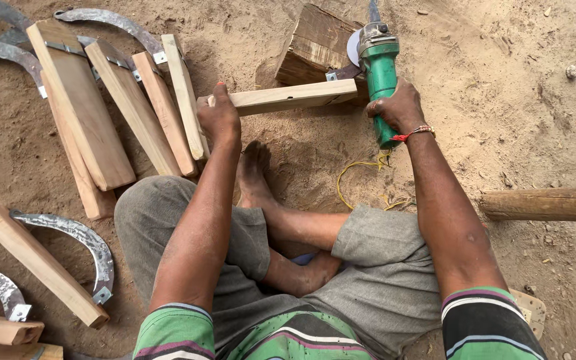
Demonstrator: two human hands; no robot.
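on the sandy ground [501, 80] our left hand [220, 117] grips the wooden handle [281, 97] on the block [311, 43], right hand [398, 107] clasping the green grinder [381, 73]; we'd keep the handle braced, disc steady

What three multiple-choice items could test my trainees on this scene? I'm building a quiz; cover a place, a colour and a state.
1. Where does the far end of the stick rest?
A. On the block
B. On a knee
C. In a bucket

2. What colour is the grinder body?
A. Red
B. Green
C. Yellow

3. How does the left hand stand?
A. Flat on the sand
B. Empty in the air
C. Shut on the stick's end

Key: 1 A, the stick's end lies against the block; 2 B, the body gripped by the right hand is green; 3 C, the fingers wrap the stick's near end.
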